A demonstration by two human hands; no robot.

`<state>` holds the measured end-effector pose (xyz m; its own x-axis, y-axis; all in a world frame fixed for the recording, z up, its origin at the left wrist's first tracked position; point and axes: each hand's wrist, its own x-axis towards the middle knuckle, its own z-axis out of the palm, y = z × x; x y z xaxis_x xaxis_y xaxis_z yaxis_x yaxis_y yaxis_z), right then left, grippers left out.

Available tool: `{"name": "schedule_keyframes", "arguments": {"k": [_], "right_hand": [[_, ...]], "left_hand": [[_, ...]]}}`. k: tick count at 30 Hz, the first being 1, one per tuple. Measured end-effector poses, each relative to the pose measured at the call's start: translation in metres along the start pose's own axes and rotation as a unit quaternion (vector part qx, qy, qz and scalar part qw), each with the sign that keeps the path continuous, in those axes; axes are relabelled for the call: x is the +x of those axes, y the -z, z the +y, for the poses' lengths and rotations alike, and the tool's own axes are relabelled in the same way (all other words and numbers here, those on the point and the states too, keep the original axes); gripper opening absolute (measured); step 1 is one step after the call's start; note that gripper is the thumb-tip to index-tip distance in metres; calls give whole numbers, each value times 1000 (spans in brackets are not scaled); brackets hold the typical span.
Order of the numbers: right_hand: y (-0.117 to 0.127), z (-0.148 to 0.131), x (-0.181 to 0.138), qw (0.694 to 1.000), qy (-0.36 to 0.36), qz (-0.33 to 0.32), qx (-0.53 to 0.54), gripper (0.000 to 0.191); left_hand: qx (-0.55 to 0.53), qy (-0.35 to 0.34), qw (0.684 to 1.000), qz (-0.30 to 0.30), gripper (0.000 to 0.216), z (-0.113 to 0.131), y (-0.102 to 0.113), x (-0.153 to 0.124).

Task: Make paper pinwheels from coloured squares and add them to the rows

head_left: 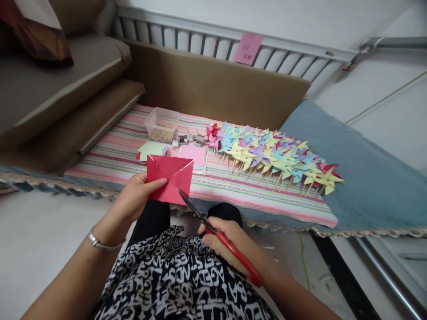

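While a striped cloth (233, 189) lies under a dense cluster of paper pinwheels (267, 153) on wooden sticks, the scissors (235, 252) slant up from the right hand (235, 233), whose fingers are curled round the red handles. Their dark blades look closed and cross the lower-right corner of a red paper square (175, 180), tips near its middle. Held up at the cloth's near edge, the square is flat and plain, with slits running inward from both upper corners. The left hand (142, 191) pinches its left side, thumb on the face, fingers behind. Beyond, a clear plastic tub (160, 129) holds loose thin sticks (162, 135). Just beside it sit small clear boxes (197, 140), their contents too small to make out.
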<state>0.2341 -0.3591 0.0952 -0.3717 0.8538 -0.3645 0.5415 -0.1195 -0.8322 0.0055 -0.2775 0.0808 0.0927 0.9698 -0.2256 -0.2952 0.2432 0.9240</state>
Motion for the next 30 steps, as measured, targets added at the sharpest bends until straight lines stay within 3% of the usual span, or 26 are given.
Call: {"name": "schedule_keyframes", "arguments": {"k": [30], "right_hand": [[-8, 2, 8, 1000, 0, 24, 4, 16]], "left_hand": [[-15, 7, 1000, -2, 25, -2, 0, -3]]}}
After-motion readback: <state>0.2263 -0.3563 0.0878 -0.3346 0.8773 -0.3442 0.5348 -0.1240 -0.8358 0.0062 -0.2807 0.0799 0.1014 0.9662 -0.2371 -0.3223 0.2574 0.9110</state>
